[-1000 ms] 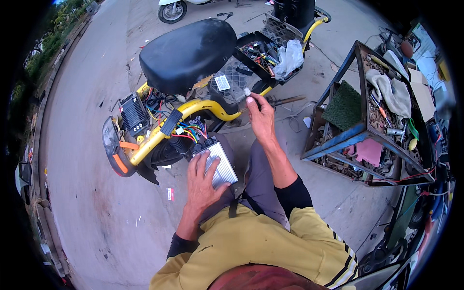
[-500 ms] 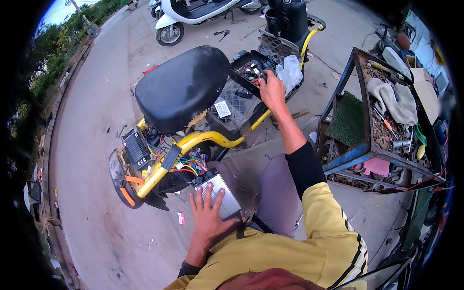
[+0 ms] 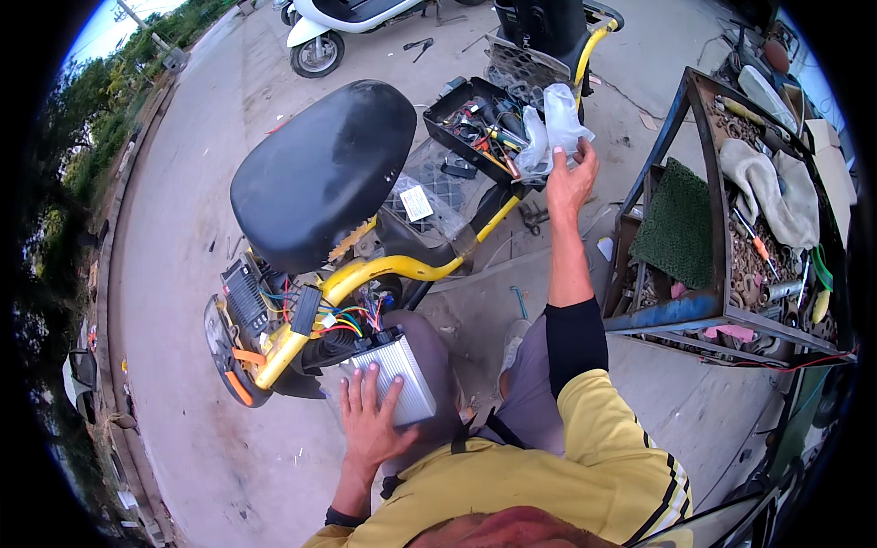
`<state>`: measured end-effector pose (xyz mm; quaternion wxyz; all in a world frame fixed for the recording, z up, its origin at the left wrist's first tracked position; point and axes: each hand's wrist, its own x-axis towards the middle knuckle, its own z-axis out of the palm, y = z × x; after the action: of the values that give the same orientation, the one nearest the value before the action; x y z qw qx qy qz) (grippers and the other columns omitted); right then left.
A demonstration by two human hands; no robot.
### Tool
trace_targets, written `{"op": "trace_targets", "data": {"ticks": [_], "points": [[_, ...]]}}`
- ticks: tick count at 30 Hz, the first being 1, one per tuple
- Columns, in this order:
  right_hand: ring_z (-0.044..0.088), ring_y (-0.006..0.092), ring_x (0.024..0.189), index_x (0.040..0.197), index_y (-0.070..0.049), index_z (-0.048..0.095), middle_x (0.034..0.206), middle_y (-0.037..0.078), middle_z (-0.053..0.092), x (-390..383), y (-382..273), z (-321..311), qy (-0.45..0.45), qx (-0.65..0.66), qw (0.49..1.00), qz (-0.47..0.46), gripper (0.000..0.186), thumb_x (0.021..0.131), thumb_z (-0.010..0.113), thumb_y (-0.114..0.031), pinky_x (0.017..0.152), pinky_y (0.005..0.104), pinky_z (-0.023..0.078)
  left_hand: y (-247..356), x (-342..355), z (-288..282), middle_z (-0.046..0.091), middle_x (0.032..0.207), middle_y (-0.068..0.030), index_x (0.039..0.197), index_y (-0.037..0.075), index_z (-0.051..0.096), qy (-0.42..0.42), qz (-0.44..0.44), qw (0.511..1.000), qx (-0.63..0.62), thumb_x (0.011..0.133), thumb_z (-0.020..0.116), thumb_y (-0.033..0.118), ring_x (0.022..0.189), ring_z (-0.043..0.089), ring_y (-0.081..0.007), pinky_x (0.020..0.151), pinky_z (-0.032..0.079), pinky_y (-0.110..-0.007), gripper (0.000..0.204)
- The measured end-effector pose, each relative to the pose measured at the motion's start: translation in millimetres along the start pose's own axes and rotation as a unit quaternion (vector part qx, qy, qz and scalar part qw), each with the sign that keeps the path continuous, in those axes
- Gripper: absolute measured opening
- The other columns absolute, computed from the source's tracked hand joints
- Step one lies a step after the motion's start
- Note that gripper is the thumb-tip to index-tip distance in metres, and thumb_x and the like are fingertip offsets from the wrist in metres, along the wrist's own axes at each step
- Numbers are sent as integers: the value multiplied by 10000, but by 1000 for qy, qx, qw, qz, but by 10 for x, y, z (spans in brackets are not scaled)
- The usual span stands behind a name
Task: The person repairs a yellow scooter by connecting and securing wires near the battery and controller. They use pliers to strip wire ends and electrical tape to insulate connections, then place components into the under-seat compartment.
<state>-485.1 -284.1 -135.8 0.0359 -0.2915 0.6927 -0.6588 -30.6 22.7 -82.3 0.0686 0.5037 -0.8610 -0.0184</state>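
Note:
My left hand [image 3: 375, 418] lies with fingers spread on a silver, finned motor controller [image 3: 408, 376], which rests on my thigh. Coloured wires [image 3: 352, 320] run from the controller's far end into the yellow-framed electric scooter [image 3: 393, 267]. Out to the right, my right hand [image 3: 572, 180] is closed on the lower edge of a clear plastic bag [image 3: 559, 119]. Beside that bag stands a black tray [image 3: 435, 125] filled with tools, connectors and small parts. Part of the bag hangs over the tray's right side.
The scooter's black seat [image 3: 324, 169] is just ahead. On my right stands a metal tool cart [image 3: 665, 306] with a green mat [image 3: 674, 224], gloves [image 3: 776, 196] and a screwdriver [image 3: 760, 247]. A white scooter [image 3: 343, 23] is parked at the far side.
My right hand has left the tray of parts and moved right to the plastic bag, which now stands higher. My left hand stays on the controller. The view has shifted slightly.

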Motion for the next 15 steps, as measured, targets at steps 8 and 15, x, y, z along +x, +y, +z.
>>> {"op": "trace_targets", "data": {"ticks": [8,15], "points": [[495,435,1464,1616,-29,442,1625,255,408,203,337,14,-27,-37,992,120,928,864,888,-338,1208,499,423,14,60,-49,382,1710,-247,1580,176,513,-21,-2,1000,-3,678,886,362,1572,352,-511,1263,288,-672,994],[355,453,1573,1509,-212,655,1678,78,475,-64,567,301,-149,-265,951,-62,484,1026,677,-226,1214,786,262,126,149,-315,386,1689,-262,1551,118,521,-93,-3,995,46,697,915,437,1574,342,-506,1281,249,-674,994]]}}
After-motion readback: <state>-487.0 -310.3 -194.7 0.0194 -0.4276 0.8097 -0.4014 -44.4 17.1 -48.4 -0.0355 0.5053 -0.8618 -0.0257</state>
